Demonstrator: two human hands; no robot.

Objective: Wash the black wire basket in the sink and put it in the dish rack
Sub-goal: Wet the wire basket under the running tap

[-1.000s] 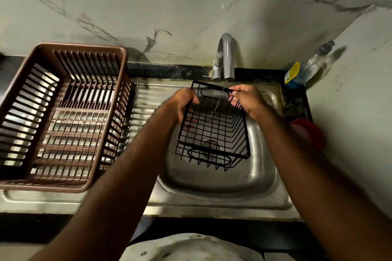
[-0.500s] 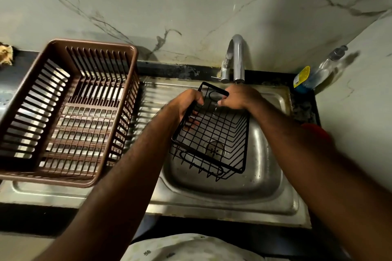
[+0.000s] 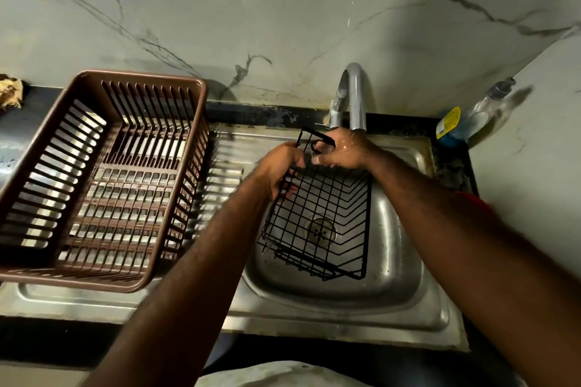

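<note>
The black wire basket (image 3: 317, 217) hangs tilted over the steel sink (image 3: 396, 267), its open side facing me, and the drain shows through its mesh. My left hand (image 3: 278, 168) grips its left wall near the top. My right hand (image 3: 344, 151) is wet and closed over the basket's far top rim, right under the tap spout (image 3: 356, 97). The brown plastic dish rack (image 3: 103, 179) stands on the drainboard to the left of the sink, with nothing in it.
A clear soap bottle with a yellow label (image 3: 471, 116) leans in the back right corner. Something red (image 3: 474, 201) peeks out behind my right forearm. A marble wall runs along the back and the right. A crumpled cloth (image 3: 9, 93) lies at far left.
My right hand slid left along the far rim, closer to my left hand. The basket turned slightly, its far end swinging left. The view shifted left and showed more of the counter.
</note>
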